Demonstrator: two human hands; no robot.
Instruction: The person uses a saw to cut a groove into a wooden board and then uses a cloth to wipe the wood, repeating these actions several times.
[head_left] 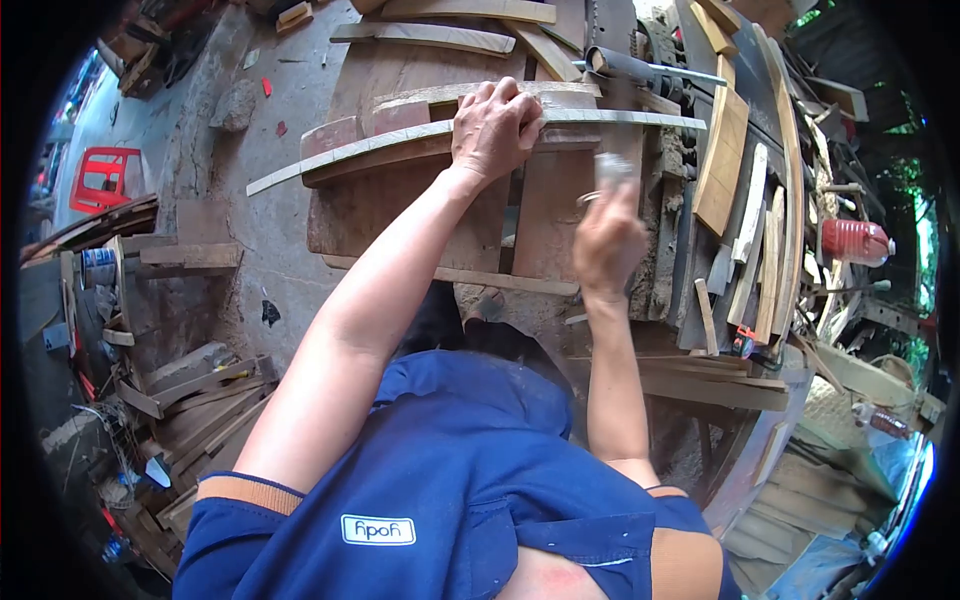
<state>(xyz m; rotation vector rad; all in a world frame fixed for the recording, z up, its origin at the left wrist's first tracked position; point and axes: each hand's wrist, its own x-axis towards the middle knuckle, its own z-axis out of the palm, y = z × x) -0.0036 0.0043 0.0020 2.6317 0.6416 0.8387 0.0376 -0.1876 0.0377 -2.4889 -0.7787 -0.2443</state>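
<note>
My left hand (493, 130) is closed over the middle of a long, thin, slightly curved wooden strip (350, 152). The strip lies across a thicker dark curved board (385, 160), and its ends reach out past that board on both sides. Nearer to my body, to the right of the strip's middle, my right hand (608, 245) is closed and smeared by motion. A blurred whitish-grey object (615, 170) sticks up from its fingers; its kind cannot be made out. Wide brown planks (455, 225) lie underneath.
Beyond the strip lie more curved wood pieces (425, 38) and a metal tube (620, 66). Long boards (722, 160) and offcuts line the right side, near a red plastic jug (855, 242). Scrap wood (215, 385) and a red plastic chair (105, 178) are at left.
</note>
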